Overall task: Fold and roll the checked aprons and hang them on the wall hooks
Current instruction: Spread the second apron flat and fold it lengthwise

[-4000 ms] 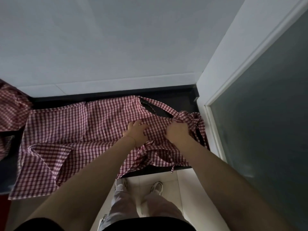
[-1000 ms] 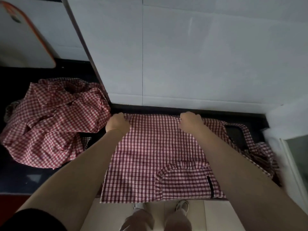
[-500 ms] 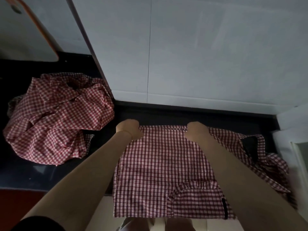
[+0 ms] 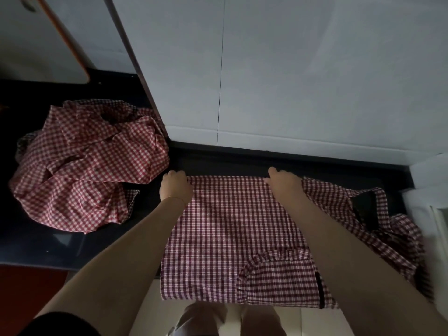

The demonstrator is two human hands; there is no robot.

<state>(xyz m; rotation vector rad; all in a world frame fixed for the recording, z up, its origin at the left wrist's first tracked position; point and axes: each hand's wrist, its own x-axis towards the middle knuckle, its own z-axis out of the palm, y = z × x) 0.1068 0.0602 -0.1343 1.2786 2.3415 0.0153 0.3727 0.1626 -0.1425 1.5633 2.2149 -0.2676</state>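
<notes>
A red-and-white checked apron (image 4: 232, 234) lies folded flat on the dark counter (image 4: 43, 246), its near part with a ruffled pocket (image 4: 278, 275) hanging over the counter's front edge. My left hand (image 4: 175, 187) grips the far left corner of the fold, fingers curled over the edge. At the far right of that edge, my right hand (image 4: 283, 184) grips the cloth the same way. The apron's bib and straps (image 4: 378, 221) lie bunched to the right. No wall hooks are in view.
A crumpled heap of more checked aprons (image 4: 84, 166) sits on the counter to the left. A white board with an orange rim (image 4: 48, 44) leans at the back left. White wall panels (image 4: 291, 81) rise right behind the counter. A white frame (image 4: 431, 214) borders the right.
Earlier the apron lay spread wide; it is now folded narrower. In the last second both hands drew its far edge away from the wall towards me.
</notes>
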